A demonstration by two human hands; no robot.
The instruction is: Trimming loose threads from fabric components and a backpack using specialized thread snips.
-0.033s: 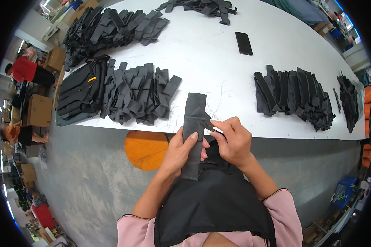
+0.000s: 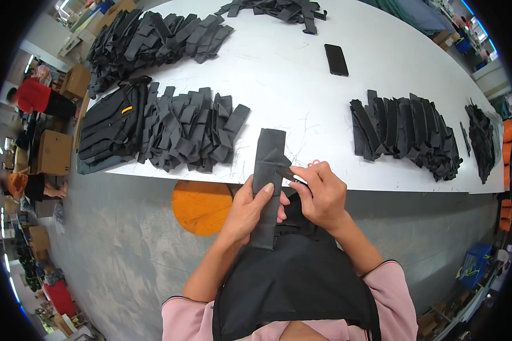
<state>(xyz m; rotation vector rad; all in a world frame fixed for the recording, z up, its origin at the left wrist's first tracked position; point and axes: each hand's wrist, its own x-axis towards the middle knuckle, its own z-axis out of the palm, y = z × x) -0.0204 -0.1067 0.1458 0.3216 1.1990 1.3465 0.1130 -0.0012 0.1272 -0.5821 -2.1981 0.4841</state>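
At the centre of the frame the left hand (image 2: 249,211) grips a long black strip (image 2: 265,182) of fabric, fingers wrapped round its lower half, thumb on the front. The strip stands nearly upright, its top end lying over the edge of the white table (image 2: 301,85). The right hand (image 2: 323,196) is closed on a small dark tool (image 2: 286,174) pinched between thumb and fingers, its tip touching the strip's right edge; what kind of tool it is cannot be told. Below both hands a black apron (image 2: 293,284) fills the lower middle. An orange stool (image 2: 202,206) sits left of the hands, under the table edge. On the table, piles of black pieces (image 2: 193,128) lie left of centre, beside a black bag (image 2: 109,122) further left; another row (image 2: 407,133) lies at the right. A phone (image 2: 336,59) rests at upper centre. At the far left edge a person in red (image 2: 33,95) stands among cardboard boxes (image 2: 54,152)
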